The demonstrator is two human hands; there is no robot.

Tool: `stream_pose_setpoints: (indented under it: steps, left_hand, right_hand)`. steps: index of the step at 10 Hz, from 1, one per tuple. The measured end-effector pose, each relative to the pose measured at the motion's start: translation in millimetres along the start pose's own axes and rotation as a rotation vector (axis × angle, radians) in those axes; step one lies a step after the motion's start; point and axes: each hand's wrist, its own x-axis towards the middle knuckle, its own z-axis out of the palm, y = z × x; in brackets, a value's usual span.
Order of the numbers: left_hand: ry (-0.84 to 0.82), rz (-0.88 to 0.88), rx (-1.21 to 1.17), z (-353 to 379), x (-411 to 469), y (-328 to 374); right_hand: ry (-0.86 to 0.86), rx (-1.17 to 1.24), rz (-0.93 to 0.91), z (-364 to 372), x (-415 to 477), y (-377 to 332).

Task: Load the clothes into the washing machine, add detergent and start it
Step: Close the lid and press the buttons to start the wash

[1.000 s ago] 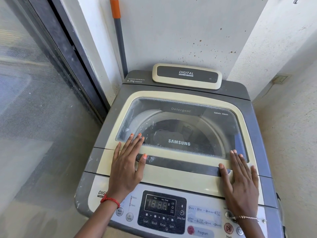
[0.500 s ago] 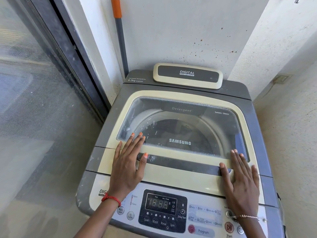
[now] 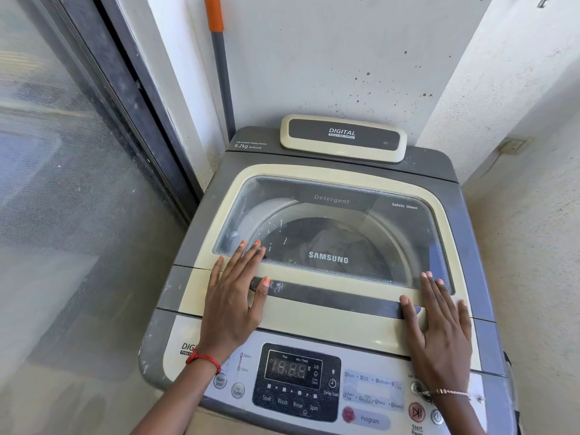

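A grey and cream top-load washing machine fills the middle of the view, its glass lid closed flat. Through the glass I see grey clothes in the drum. My left hand lies flat on the lid's front left, fingers spread, thumb at the dark handle strip. My right hand lies flat on the front right of the lid, empty. The control panel sits below my hands, with a Start button at the right. No detergent container is in view.
A mesh sliding door stands at the left. A grey pole with an orange band leans in the corner behind the machine. White walls close in behind and at the right, with a wall socket.
Both hands stay flat on the closed lid. The view has shifted only slightly.
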Motion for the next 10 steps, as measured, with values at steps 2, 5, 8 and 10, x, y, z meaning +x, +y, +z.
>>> stream_pose_setpoints:
  steps: [2, 5, 8, 10]
  left_hand:
    - [0.000, -0.002, 0.003, -0.4, 0.1, -0.1]
    - [-0.001, -0.001, -0.002, -0.8, -0.2, 0.6]
    - [0.004, 0.001, -0.006, 0.2, 0.2, 0.2]
    - [0.009, 0.002, -0.005, 0.8, 0.2, 0.0]
  right_hand:
    - [0.000, 0.004, -0.001, 0.8, 0.6, -0.8]
    - [0.008, 0.002, 0.000, 2.1, -0.1, 1.6]
    - [0.016, 0.012, 0.003, 2.8, 0.2, 1.8]
    - [0.015, 0.012, 0.000, 2.6, -0.3, 2.5]
